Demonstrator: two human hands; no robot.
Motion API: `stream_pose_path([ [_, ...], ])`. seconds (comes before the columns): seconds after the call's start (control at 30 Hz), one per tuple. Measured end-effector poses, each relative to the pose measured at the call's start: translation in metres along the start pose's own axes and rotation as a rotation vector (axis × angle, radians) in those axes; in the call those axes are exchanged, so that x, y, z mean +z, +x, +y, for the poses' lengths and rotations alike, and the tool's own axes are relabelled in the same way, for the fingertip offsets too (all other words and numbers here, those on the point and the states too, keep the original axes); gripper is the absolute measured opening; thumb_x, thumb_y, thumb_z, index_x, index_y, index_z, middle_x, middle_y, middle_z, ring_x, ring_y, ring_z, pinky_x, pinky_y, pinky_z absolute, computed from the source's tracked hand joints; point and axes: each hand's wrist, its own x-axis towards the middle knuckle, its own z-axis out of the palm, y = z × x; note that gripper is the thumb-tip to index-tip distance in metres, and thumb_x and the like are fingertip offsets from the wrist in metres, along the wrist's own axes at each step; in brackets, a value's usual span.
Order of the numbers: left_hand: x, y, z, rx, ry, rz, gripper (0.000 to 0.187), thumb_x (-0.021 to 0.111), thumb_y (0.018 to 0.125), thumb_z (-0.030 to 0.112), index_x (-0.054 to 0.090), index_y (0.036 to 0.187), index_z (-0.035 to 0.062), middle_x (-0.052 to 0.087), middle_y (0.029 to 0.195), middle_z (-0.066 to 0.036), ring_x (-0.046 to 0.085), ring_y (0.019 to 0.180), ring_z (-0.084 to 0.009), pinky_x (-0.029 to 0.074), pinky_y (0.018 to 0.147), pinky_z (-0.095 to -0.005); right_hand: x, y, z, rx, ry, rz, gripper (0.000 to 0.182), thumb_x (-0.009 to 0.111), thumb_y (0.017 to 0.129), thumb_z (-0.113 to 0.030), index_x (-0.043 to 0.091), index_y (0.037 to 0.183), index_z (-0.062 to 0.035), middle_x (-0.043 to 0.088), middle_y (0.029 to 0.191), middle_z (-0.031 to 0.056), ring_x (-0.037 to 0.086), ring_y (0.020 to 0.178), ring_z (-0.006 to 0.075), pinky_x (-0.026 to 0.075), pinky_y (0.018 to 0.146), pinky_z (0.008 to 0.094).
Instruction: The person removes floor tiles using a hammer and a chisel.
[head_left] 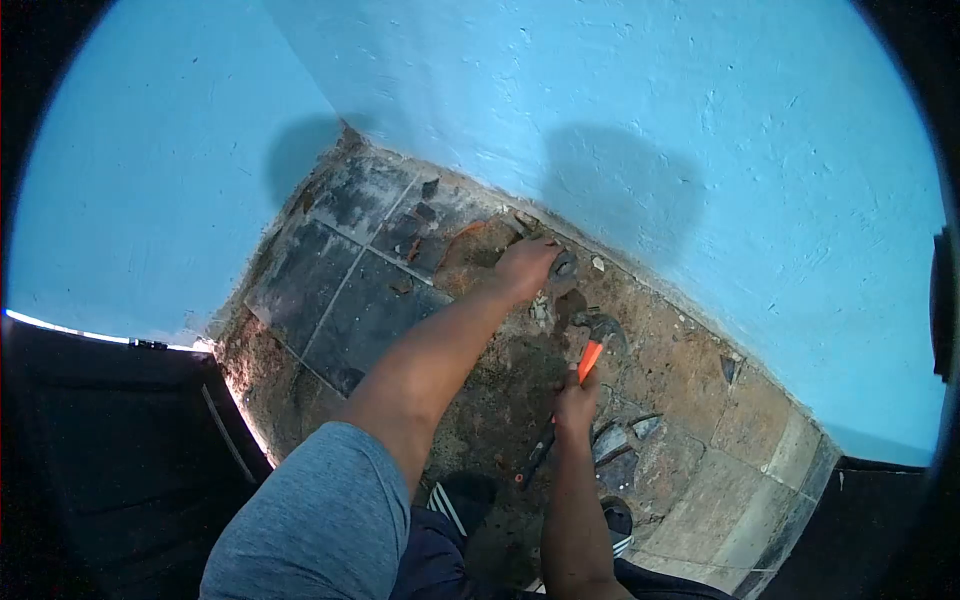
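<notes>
My left hand (528, 268) is closed around a chisel (564, 265) low against the floor by the wall. Its dark end shows beside my fingers, and the rest is mostly hidden by the hand. My right hand (575, 402) grips a claw hammer (592, 358) by its orange and black handle. The dark hammer head is up and lies below and to the right of the chisel, apart from it. Around my left hand the floor is rough bare mortar (478, 250), bordering the dark tiles (370, 300) on the left.
Blue walls (620, 90) meet in a corner behind the floor. Broken tile pieces (615, 445) lie right of my feet, with small shards (425, 212) near the corner. Worn tiles (700, 500) continue at the lower right. A dark door-like panel (110, 440) stands at the left.
</notes>
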Motion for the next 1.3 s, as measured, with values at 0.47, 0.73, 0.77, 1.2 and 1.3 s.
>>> stream_pose_path([
  [0.47, -0.012, 0.009, -0.003, -0.021, -0.03, 0.091, 0.046, 0.072, 0.078, 0.006, 0.059, 0.121, 0.0027, 0.065, 0.117, -0.018, 0.062, 0.109, -0.0374, 0.052, 0.097, -0.0475, -0.035, -0.011, -0.158, -0.659, 0.427, 0.555, 0.032, 0.048, 0.107, -0.036, 0.051, 0.098, -0.0051, 0.043, 0.068, -0.0008, 0.041, 0.058, 0.0076, 0.034, 0.051, 0.0257],
  [0.73, -0.019, 0.014, -0.007, -0.115, -0.139, 0.174, 0.033, 0.071, 0.08, 0.009, 0.065, 0.113, 0.0064, 0.068, 0.112, -0.017, 0.064, 0.107, -0.0373, 0.052, 0.092, -0.0479, 0.048, 0.024, -0.038, -0.144, -0.616, -0.151, 0.045, 0.051, 0.104, -0.038, 0.056, 0.119, 0.0036, 0.062, 0.082, 0.0169, 0.059, 0.071, 0.0298, 0.048, 0.069, 0.0474],
  [0.77, -0.025, 0.016, -0.006, -0.147, -0.135, 0.119, 0.033, 0.071, 0.079, 0.009, 0.066, 0.112, 0.0068, 0.068, 0.113, -0.017, 0.064, 0.108, -0.0374, 0.052, 0.092, -0.0481, 0.052, 0.005, -0.029, -0.156, -0.626, -0.141, 0.042, 0.051, 0.103, -0.038, 0.057, 0.116, 0.0015, 0.063, 0.087, 0.0208, 0.062, 0.079, 0.0363, 0.048, 0.071, 0.0482],
  [1.2, -0.025, -0.001, -0.001, -0.11, -0.068, 0.078, 0.039, 0.071, 0.08, 0.005, 0.064, 0.118, 0.0063, 0.066, 0.119, -0.016, 0.061, 0.114, -0.0356, 0.05, 0.099, -0.0464, 0.004, -0.01, -0.099, -0.275, 0.13, 0.236, 0.027, 0.052, 0.106, -0.031, 0.055, 0.098, -0.0047, 0.046, 0.067, -0.0009, 0.043, 0.059, 0.0095, 0.037, 0.054, 0.027],
  [1.3, -0.021, 0.011, -0.003, -0.131, -0.095, 0.094, 0.034, 0.069, 0.082, 0.008, 0.065, 0.116, 0.0066, 0.066, 0.117, -0.016, 0.062, 0.112, -0.0357, 0.052, 0.097, -0.0466, -0.019, -0.017, -0.168, -0.515, 0.29, 0.433, 0.03, 0.05, 0.106, -0.035, 0.053, 0.097, -0.0069, 0.047, 0.068, -0.0004, 0.044, 0.056, 0.0081, 0.035, 0.049, 0.0242],
])
